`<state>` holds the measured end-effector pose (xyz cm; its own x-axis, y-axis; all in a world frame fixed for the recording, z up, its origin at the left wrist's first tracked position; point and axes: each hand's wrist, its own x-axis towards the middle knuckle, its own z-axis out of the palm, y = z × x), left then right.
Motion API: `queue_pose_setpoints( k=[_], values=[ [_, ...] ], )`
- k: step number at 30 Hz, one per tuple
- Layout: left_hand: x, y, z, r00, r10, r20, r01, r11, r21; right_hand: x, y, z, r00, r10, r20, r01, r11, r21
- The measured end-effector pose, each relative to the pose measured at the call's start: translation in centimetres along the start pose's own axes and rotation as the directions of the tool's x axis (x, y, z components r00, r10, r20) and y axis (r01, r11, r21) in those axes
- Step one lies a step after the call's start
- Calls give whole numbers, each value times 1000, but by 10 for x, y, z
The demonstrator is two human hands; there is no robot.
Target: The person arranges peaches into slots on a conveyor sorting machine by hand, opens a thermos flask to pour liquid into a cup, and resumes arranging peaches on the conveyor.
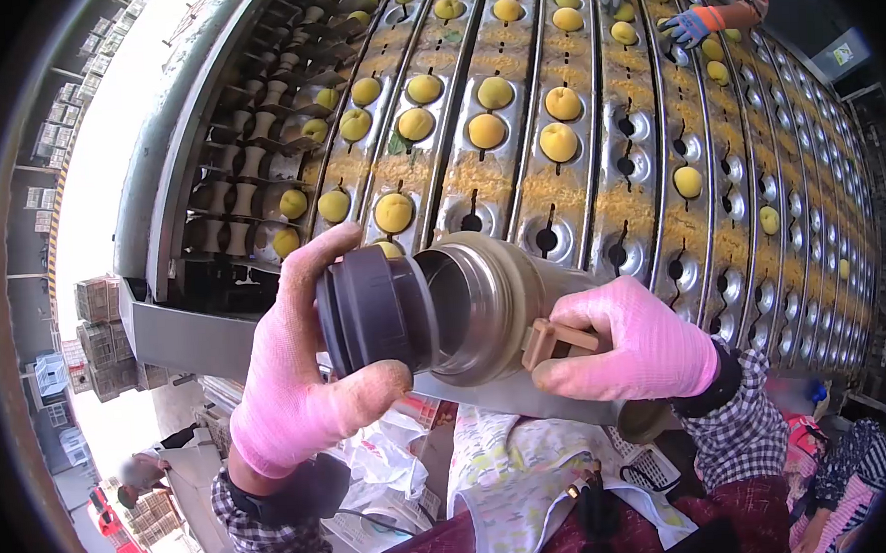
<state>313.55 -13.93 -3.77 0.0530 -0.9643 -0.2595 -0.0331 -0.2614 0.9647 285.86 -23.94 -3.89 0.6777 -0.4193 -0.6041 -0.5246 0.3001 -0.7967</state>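
My left hand [308, 369], in a pink glove with bare fingertips, is wrapped round a dark screw lid [380, 310]. The lid is tilted at the mouth of a metal thermos flask [509, 288], partly overlapping the opening, whose shiny steel rim and dark inside show. My right hand [632, 342], gloved the same way, grips a brown handle piece on the flask's side. The flask lies tilted, its mouth toward my left hand. Both hands are above the near edge of a sorting conveyor [499, 188]. The flask hides part of the conveyor cups behind it.
Yellow peaches [558, 141] sit in the conveyor's metal cups. Across the line, a co-worker's gloved hands [690, 26] reach among fruit. A patterned cloth [518, 473] lies over my lap. Stacked crates [105, 334] stand at left; other people are at lower right and left.
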Motion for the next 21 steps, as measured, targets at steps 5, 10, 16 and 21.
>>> queue_pose_setpoints(
  k=[5, 10, 16, 21],
  values=[
    [-35, -3, -29, 998, -19, -55, 38, 928, 369, 26, -3, 44, 987, -105, 122, 104, 994, 14],
    [-63, 0, -45, 993, -30, -117, 106, 687, 719, 65, 4, 88, 956, -165, 241, 169, 986, 7],
    [-100, -25, -94, 936, 27, -350, 225, 718, 659, 124, 11, 154, 865, -430, 260, 402, 903, 155],
    [-113, -62, -139, 899, 127, -420, 243, 653, 717, 188, 14, 207, 846, -493, 202, 450, 865, 221]
  ],
)
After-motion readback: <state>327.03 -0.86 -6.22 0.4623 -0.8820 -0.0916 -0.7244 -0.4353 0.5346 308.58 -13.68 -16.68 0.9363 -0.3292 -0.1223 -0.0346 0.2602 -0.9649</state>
